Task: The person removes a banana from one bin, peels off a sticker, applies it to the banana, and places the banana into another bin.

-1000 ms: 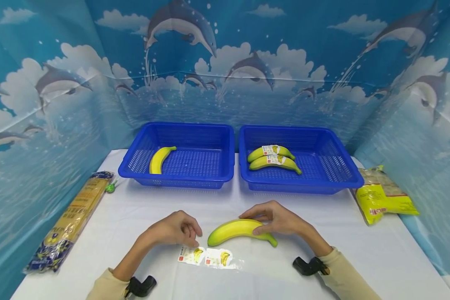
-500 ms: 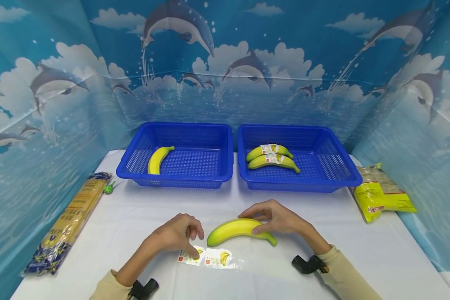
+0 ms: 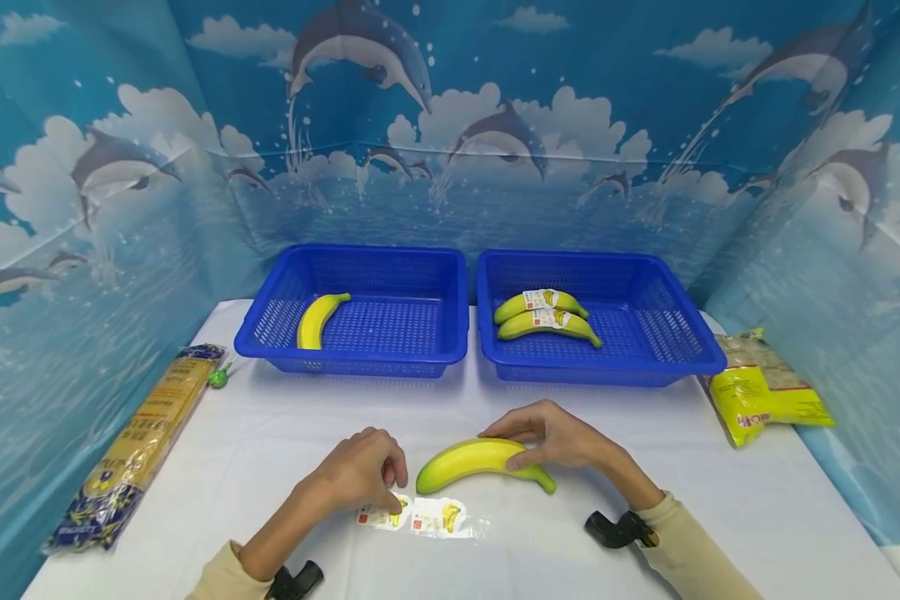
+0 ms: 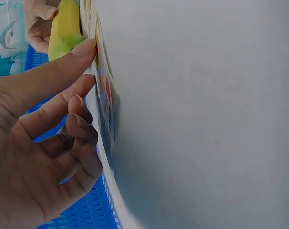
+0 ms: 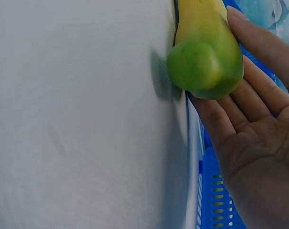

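Note:
A yellow banana with greenish ends (image 3: 461, 465) lies on the white table. My right hand (image 3: 558, 437) holds it near its stem end, thumb on the near side and fingers on the far side; the right wrist view shows the green stem end (image 5: 194, 67) close up. To the left, my left hand (image 3: 363, 471) is over a clear strip bearing two white banana-print stickers. Its thumb (image 4: 82, 47) touches the left sticker (image 3: 378, 517), with the index fingertip a little apart from the thumb and the other fingers loosely bent. The right sticker (image 3: 438, 517) lies fully visible below the banana.
Behind are two blue baskets: the left basket (image 3: 390, 367) holds one plain banana (image 3: 318, 321), the right basket (image 3: 607, 372) two stickered bananas (image 3: 547, 325). A long noodle pack (image 3: 138, 446) and small green item (image 3: 219, 377) lie left, a yellow bag (image 3: 768, 396) right.
My left hand has shifted slightly, and its thumb has come down onto the left sticker. My right hand and the banana have stayed in place.

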`<state>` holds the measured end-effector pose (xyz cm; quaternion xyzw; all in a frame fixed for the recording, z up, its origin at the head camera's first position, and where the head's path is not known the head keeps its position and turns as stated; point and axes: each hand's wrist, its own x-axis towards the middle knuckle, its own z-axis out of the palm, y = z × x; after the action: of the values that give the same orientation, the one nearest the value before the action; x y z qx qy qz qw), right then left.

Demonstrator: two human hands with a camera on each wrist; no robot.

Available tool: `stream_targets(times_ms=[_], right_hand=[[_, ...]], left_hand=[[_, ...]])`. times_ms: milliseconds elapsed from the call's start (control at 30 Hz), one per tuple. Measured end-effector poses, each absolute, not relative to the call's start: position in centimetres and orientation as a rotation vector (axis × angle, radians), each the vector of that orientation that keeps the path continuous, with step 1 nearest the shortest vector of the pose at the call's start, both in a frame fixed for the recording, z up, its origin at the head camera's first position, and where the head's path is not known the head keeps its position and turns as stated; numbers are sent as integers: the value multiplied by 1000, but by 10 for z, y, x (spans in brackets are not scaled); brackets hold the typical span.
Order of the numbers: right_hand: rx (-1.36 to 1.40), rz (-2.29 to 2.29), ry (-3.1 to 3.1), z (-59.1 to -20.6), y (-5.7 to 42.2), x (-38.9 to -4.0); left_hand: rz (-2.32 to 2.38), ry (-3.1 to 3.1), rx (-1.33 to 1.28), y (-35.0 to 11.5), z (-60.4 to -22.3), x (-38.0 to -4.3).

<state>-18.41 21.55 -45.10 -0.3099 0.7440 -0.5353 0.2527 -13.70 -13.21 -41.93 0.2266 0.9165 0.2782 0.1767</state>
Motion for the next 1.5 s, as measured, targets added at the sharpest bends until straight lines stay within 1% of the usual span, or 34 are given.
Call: stream_targets(times_ms=[233,433,633,1100,1500], right_hand=[[-862,-1462,2008,-452,216,-184],[-861,-1468,2000,-452,217,-184],[-858,-1461,2004,-452,217,-184],[-858,-1477,1997,-455,218,-185],[-873,-1488,1971,-455,218,-185]], left_hand=[[806,2572,626,-133,-420,-135],[766,2605,685,-131,-418,-133],[734,2640,638,-132,-417,-134],[963,2410,668,-140,-424,-143],[919,2393,680,-141,-422,-145]])
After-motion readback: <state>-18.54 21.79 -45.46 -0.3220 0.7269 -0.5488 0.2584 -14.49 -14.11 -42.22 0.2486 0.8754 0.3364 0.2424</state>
